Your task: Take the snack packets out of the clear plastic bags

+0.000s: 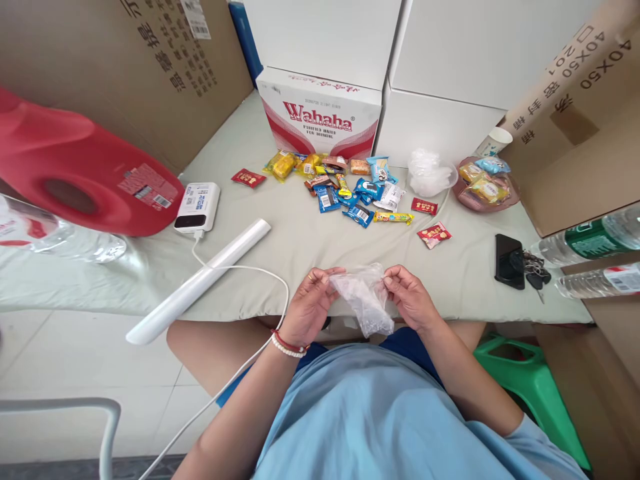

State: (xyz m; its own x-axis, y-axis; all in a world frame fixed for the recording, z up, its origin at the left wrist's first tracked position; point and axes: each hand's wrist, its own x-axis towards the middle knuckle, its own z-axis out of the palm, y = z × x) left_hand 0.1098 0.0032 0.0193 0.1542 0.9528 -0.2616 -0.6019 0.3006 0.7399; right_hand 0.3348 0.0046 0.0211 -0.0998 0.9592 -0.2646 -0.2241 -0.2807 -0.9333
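Left hand [309, 305] and right hand [411, 297] pinch opposite top edges of clear plastic bag [365, 300], fingers closed on film, holding mouth taut. Bag hangs over near worktop [280, 247] edge above lap. Snack packets [350, 190] scattered beyond, well apart.

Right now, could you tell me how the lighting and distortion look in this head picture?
Head view: even, soft daylight with faint shadows; wide-angle bending curves the red plastic jug and brown cardboard boxes at the edges; the clear crinkled plastic bag between left hand and right hand stays sharp.
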